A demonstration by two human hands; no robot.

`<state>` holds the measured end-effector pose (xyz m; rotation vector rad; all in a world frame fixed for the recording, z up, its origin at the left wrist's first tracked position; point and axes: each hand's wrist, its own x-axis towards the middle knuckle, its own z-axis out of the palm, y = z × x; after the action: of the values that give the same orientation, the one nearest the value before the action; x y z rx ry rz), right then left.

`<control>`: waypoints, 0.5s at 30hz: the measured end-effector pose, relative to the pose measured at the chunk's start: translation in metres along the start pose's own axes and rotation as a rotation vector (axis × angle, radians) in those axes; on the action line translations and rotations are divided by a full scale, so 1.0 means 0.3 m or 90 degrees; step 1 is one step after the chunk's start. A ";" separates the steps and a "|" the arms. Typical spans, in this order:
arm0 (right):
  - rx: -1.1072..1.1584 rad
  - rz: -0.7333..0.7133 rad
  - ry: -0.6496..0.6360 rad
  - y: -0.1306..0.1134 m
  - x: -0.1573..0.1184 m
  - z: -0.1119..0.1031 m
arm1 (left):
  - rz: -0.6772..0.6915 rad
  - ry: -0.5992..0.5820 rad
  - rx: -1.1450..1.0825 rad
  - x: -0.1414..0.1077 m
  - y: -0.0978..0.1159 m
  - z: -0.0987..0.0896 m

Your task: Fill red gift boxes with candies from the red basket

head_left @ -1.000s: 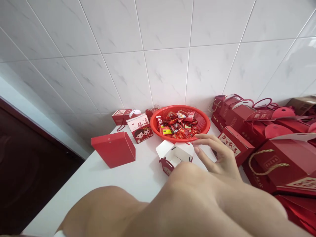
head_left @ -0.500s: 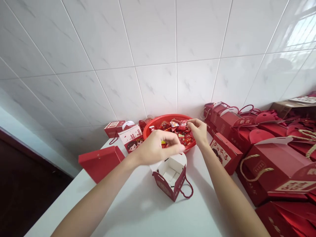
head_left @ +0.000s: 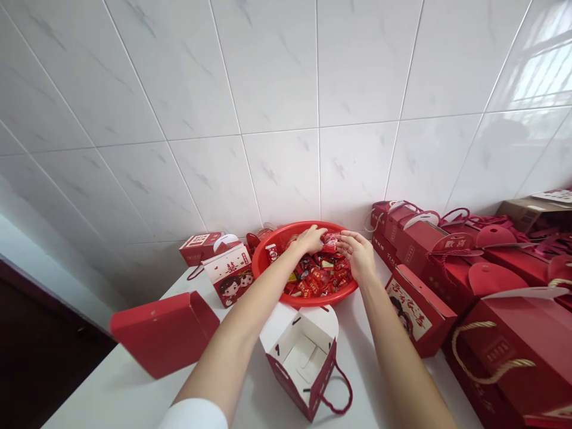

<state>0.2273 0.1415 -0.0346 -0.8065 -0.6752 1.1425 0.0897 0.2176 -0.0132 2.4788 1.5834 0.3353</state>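
A red plastic basket [head_left: 292,301] holds many wrapped candies, mostly red. Over its middle, my left hand [head_left: 311,239] reaches in with fingertips bent down beside a red candy packet [head_left: 329,242]; whether they grip anything is hidden. On the packet's other side, my right hand [head_left: 356,253] has its fingers together at the packet's right end, and its hold is unclear. Just in front of the basket stands an open gift box [head_left: 306,357], its white inside bare and a dark red cord handle at its right.
Several red gift boxes [head_left: 429,244] crowd the right side along the wall. At left are a tilted red box [head_left: 165,333], a box with cartoon figures [head_left: 230,275] and a smaller box [head_left: 199,247]. White table [head_left: 357,369]; tiled wall behind.
My left hand has moved from above the open box, forward into the basket beside the packet. The view has shifted, so the boxes and basket appear lower.
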 end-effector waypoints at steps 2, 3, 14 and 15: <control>0.015 -0.001 0.006 0.006 0.007 -0.005 | 0.013 -0.019 -0.005 0.032 -0.003 0.015; 0.013 -0.001 0.007 0.009 0.011 -0.007 | 0.023 -0.026 -0.012 0.042 -0.008 0.016; -0.114 0.096 -0.058 0.010 -0.001 0.015 | 0.274 0.140 -0.328 -0.109 -0.044 -0.052; -0.121 0.110 -0.089 0.005 -0.006 0.016 | 0.299 0.137 -0.313 -0.131 -0.030 -0.055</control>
<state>0.2222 0.1409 -0.0334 -0.9664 -0.8528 1.3133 0.0612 0.1861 -0.0034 2.4282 0.8080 0.9568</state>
